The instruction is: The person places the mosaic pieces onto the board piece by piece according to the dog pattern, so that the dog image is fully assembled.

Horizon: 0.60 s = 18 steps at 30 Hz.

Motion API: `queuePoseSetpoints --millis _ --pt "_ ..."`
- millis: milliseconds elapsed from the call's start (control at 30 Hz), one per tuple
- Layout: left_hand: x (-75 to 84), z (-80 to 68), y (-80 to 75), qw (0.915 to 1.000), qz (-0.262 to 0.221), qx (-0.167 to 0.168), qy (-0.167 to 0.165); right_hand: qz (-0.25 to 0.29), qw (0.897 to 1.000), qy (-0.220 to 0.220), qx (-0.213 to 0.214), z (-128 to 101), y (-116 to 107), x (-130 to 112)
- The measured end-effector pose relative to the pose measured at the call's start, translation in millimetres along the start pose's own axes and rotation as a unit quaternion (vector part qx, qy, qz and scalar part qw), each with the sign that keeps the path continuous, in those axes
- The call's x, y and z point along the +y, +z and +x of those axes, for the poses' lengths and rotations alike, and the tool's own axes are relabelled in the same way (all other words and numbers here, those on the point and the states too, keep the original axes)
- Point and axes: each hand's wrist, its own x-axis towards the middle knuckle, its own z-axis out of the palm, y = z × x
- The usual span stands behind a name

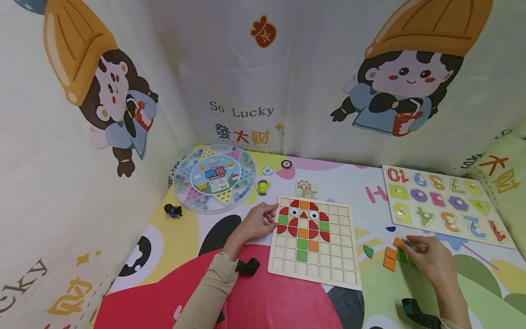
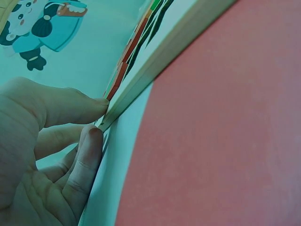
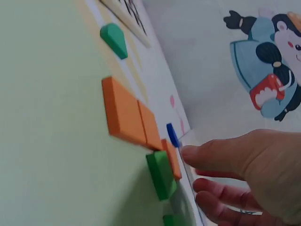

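A square wooden grid board (image 1: 345, 246) lies in the middle, bearing red, orange and green tiles and two eye tiles that form a bird-like figure. My left hand (image 1: 260, 220) is at its left edge; in the left wrist view, my thumb and fingers (image 2: 84, 150) pinch the board's rim (image 2: 155, 63). My right hand (image 1: 434, 260) hovers over loose tiles at the right. Its fingertips are beside an orange square tile (image 1: 398, 243), with nothing visible between them. Near it lie more orange tiles (image 1: 389, 259) and green tiles (image 3: 162, 174).
Beyond the board sits a small pattern card (image 1: 306, 188). A number-and-shape puzzle board (image 1: 444, 201) is at the far right. The round checkers box (image 1: 215, 178), a yellow-green figurine (image 1: 263, 187) and a dark figurine (image 1: 173, 210) stand left. Green (image 1: 368, 251) and blue (image 1: 391, 229) pieces lie near my right hand.
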Motion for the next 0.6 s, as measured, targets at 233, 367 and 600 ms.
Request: queuePoseSetpoints --millis 233,367,600 --pt "-0.2 -0.5 0.2 0.9999 -0.006 0.008 0.010 0.001 1.000 -0.012 -0.027 0.4 0.7 7.1" --pt "-0.8 -0.7 0.5 0.9998 -0.005 0.012 0.015 0.027 1.000 0.007 -0.009 -2.3 3.3 6.4" --pt "-2.1 -1.0 0.5 0.9998 0.002 0.012 0.018 0.080 0.996 -0.008 0.030 -5.9 7.3 -5.5"
